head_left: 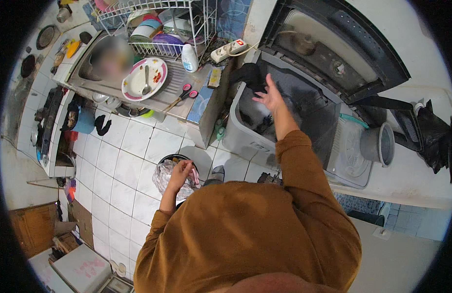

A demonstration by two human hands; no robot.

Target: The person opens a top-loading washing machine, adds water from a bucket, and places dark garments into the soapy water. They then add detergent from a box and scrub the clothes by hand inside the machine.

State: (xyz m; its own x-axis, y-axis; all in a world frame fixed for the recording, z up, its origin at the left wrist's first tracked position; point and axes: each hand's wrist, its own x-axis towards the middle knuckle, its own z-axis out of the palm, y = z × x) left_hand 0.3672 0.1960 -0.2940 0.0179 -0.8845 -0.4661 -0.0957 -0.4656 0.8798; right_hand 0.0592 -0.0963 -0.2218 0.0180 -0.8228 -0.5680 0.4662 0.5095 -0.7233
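Observation:
My right hand (271,96) is stretched out with its fingers spread, empty, above the grey washing machine tub (231,132). Whitish foam and dark water or cloth show inside the tub, and a black garment (247,74) hangs over its far left corner. Low on the left, my left hand (181,175) is over a black-rimmed container lined with a clear plastic bag (162,178). Its fingers are curled together; whatever they hold, if anything, is hidden. Something pink lies beside those fingers in the bag.
The machine's dark lid (333,44) stands raised behind the tub. A grey pail (378,144) sits on its right side. Left of it, the counter holds a plate (144,80) with a spoon, scissors (182,96), a white bottle (189,58), a power strip (228,50) and a dish rack (152,46).

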